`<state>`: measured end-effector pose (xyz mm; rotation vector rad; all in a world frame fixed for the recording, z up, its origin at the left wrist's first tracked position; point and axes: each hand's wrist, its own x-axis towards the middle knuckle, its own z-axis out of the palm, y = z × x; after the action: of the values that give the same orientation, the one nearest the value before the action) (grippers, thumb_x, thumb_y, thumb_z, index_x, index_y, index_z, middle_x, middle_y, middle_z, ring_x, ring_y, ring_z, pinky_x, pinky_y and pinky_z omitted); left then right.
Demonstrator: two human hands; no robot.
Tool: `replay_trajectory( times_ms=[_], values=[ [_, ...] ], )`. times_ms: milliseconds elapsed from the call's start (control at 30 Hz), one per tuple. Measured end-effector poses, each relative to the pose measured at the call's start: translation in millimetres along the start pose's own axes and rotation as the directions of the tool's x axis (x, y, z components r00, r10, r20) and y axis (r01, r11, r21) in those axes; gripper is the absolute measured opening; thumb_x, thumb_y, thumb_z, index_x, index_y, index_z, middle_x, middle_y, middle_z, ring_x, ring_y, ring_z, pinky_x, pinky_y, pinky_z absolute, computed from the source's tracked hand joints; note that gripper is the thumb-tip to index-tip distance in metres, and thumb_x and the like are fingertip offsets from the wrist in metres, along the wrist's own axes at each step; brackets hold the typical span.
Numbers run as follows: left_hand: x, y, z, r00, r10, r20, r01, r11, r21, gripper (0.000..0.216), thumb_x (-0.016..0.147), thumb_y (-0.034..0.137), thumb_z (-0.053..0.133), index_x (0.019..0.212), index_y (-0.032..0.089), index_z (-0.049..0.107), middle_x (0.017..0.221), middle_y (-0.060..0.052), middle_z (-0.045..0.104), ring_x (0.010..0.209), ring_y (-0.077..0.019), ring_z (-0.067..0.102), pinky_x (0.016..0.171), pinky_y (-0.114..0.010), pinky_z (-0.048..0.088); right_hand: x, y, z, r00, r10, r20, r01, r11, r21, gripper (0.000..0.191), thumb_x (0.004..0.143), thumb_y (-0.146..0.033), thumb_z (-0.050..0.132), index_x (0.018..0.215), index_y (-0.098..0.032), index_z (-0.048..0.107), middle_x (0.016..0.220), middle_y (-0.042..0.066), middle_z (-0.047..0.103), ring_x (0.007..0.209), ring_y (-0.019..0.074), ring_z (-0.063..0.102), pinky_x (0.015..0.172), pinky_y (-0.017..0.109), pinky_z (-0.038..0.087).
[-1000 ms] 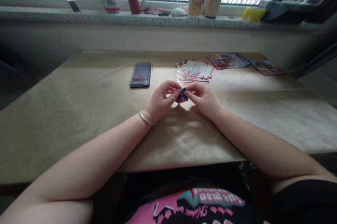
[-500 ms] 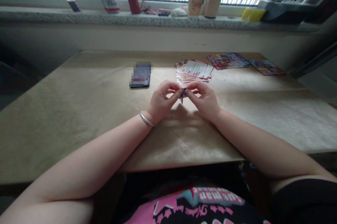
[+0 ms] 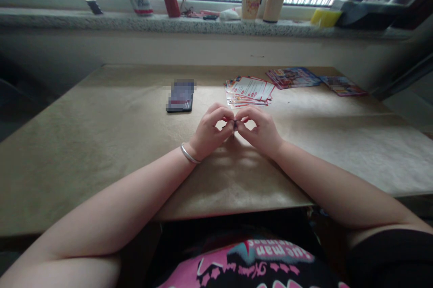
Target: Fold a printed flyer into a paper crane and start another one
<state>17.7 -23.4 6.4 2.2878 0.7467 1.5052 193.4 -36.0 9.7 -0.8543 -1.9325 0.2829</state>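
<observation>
Both hands, left hand [image 3: 210,131] and right hand [image 3: 260,129], pinched a small folded paper [image 3: 234,128] with fingers clamped; firm, even pressure would crease it cleanly above the bench [image 3: 101,144].

Tan table [image 3: 101,134], red-and-white leaflets [image 3: 250,90], silver bangle [image 3: 188,154], yellow sponge [image 3: 325,17], possibly dark-blue folded paper [image 3: 234,128]

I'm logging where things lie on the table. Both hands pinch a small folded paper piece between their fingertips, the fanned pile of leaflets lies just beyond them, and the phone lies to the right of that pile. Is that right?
Not quite: the head view shows the phone to the left of the fanned pile of leaflets, not the right. The rest holds: the left hand and right hand pinch the small folded paper piece between their fingertips, with the pile just beyond them.
</observation>
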Motion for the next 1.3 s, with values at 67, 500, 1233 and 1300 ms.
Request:
replay_trajectory(
  times_ms=[67, 500, 1233, 1300],
  values=[
    [-0.9, 1.0, 0.2, 0.999, -0.042, 0.004, 0.042, 0.999, -0.032, 0.008, 0.083, 0.011, 0.056, 0.082, 0.019, 0.056, 0.085, -0.001, 0.055, 0.080, -0.0121, 0.055, 0.070, -0.026, 0.051, 0.1, -1.1, 0.2, 1.000, 0.008, -0.005, -0.008, 1.000, 0.004, 0.005, 0.084, -0.020, 0.056, 0.080, -0.023, 0.058, 0.081, 0.000, 0.063, 0.077, 0.0140, 0.059, 0.069, 0.028, 0.052],
    [-6.0, -12.5, 9.0, 0.944, -0.312, 0.103, 0.329, 0.910, -0.252, 0.011, 0.088, 0.026, 0.059, 0.096, 0.020, 0.057, 0.088, 0.000, 0.059, 0.080, -0.0111, 0.062, 0.070, -0.024, 0.055, 0.6, 5.0, 7.5, 0.947, 0.322, -0.009, -0.307, 0.912, 0.272, 0.012, 0.082, -0.032, 0.060, 0.079, -0.022, 0.055, 0.072, -0.004, 0.058, 0.062, 0.0096, 0.056, 0.056, 0.023, 0.048],
    [-4.7, -20.5, 7.5, 0.826, -0.488, 0.281, 0.563, 0.707, -0.427, 0.037, 0.083, 0.033, 0.071, 0.110, 0.018, 0.051, 0.101, -0.007, 0.068, 0.086, -0.0164, 0.070, 0.074, -0.029, 0.057, 2.8, 24.0, 11.4, 0.851, 0.514, 0.108, -0.517, 0.785, 0.341, 0.034, 0.069, -0.038, 0.072, 0.088, -0.023, 0.047, 0.060, -0.009, 0.055, 0.050, 0.0098, 0.050, 0.049, 0.023, 0.038],
    [-4.6, -20.7, 7.2, 0.817, -0.510, 0.271, 0.577, 0.720, -0.385, 0.035, 0.085, 0.033, 0.068, 0.111, 0.018, 0.052, 0.100, -0.008, 0.070, 0.081, -0.0160, 0.070, 0.070, -0.028, 0.057, 2.7, 26.7, 11.4, 0.859, 0.504, 0.088, -0.502, 0.796, 0.339, 0.036, 0.068, -0.038, 0.073, 0.085, -0.024, 0.045, 0.059, -0.010, 0.053, 0.051, 0.0094, 0.049, 0.050, 0.023, 0.038]
  ],
)
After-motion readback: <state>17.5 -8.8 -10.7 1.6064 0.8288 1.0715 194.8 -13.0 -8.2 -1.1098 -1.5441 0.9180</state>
